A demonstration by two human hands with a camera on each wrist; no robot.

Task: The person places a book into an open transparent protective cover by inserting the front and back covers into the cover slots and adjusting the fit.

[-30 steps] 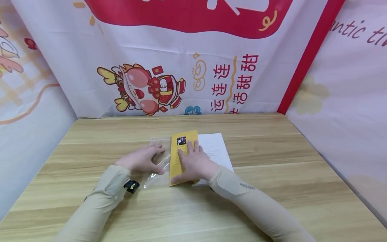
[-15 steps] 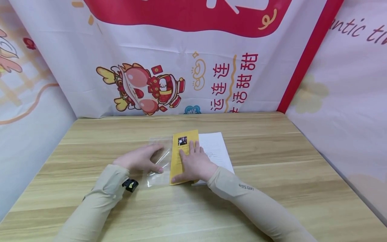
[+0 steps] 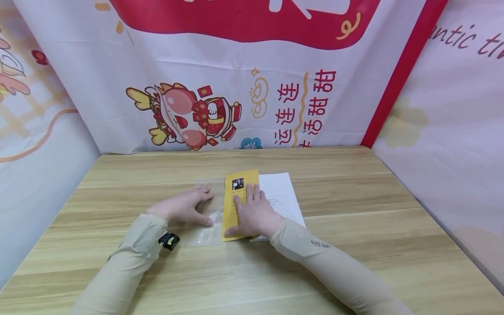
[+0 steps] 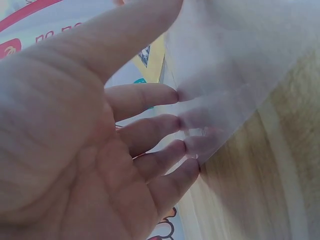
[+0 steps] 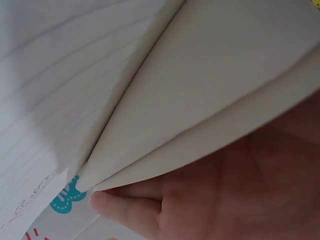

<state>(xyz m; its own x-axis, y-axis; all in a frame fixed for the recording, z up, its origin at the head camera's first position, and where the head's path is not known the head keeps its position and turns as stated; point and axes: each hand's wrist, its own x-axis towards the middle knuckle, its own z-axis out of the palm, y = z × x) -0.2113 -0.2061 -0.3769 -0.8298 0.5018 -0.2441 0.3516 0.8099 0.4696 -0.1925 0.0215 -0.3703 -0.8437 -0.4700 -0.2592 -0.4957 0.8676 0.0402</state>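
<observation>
My left hand [image 3: 185, 209] lies flat on a clear plastic sleeve [image 3: 208, 235] on the wooden table [image 3: 354, 197]. In the left wrist view its fingers [image 4: 150, 127] are straight and their tips press the sleeve [image 4: 225, 70]. My right hand [image 3: 253, 212] presses palm-down on a yellow booklet [image 3: 229, 214] that lies just right of the sleeve, its left edge over it. A white sheet [image 3: 283, 192] lies under the booklet's right side. The right wrist view shows pale pages [image 5: 200, 100] close over the hand [image 5: 225, 200] and the lined white sheet [image 5: 45, 100].
Printed banners [image 3: 236, 87] stand along the back and both sides of the table. Bare wood stretches around the papers, widest at the right and front. A small black clip [image 3: 169, 240] sits on my left sleeve cuff.
The clear sleeve, which bulged and glinted between my hands, now lies flatter on the table. Both hands have stayed almost in place.
</observation>
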